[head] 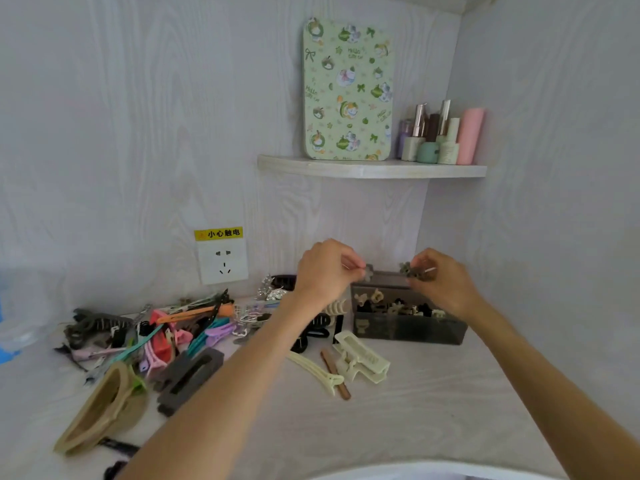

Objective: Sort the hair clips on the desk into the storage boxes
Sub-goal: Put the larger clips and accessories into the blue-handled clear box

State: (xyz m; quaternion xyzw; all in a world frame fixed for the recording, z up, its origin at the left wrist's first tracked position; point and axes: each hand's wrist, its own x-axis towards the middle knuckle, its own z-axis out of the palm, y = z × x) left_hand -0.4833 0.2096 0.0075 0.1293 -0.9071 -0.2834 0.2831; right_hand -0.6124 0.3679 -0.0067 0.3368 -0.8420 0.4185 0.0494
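A dark see-through storage box (pixel 408 329) stands at the back right of the desk with several small claw clips inside. Above its rim, my left hand (pixel 325 268) pinches a small grey clip (pixel 367 271), and my right hand (pixel 441 280) pinches a small brown-and-beige clip (pixel 412 270). A pile of coloured hair clips (pixel 166 334) lies on the left of the desk. A cream claw clip (pixel 360 358), a cream duckbill clip (pixel 317 370) and a brown bar clip (pixel 335 374) lie in front of the box.
A tan oval clip (pixel 104 410) and a grey rectangular clip (pixel 190 375) lie front left. A wall socket (pixel 223 261) sits behind the pile. A corner shelf (pixel 370 168) above holds a green patterned board (pixel 348 90) and cosmetic bottles (pixel 440 136).
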